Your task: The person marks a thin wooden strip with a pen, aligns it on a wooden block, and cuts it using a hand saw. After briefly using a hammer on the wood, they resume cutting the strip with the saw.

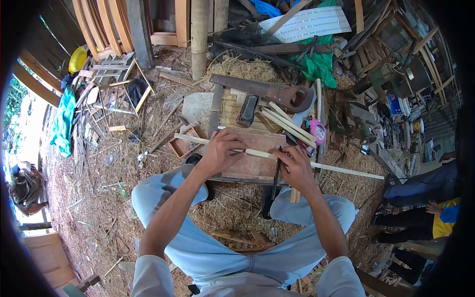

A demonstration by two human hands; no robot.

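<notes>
A long, thin pale wooden strip (346, 172) lies crosswise over a low wooden work board (264, 140), both ends reaching past it. My left hand (220, 151) is closed around the strip left of its middle. Over the strip's right part, my right hand (297, 171) is closed with a slim dark tool (276, 179) between its fingers, the tool pointing down toward my knees. Fingertips of the right hand rest right at the strip. The tool's exact kind is too small to make out. Behind the hands lie several cut strips (292, 127) and a pink tape measure (316, 131).
A handsaw (262, 89) and a dark block (247, 110) lie at the bench's far side. A small wooden box (187, 141) sits left. Shavings cover the ground (114, 198). A wooden post (199, 39) stands ahead; people (420, 218) are at right, another person (27, 188) at left.
</notes>
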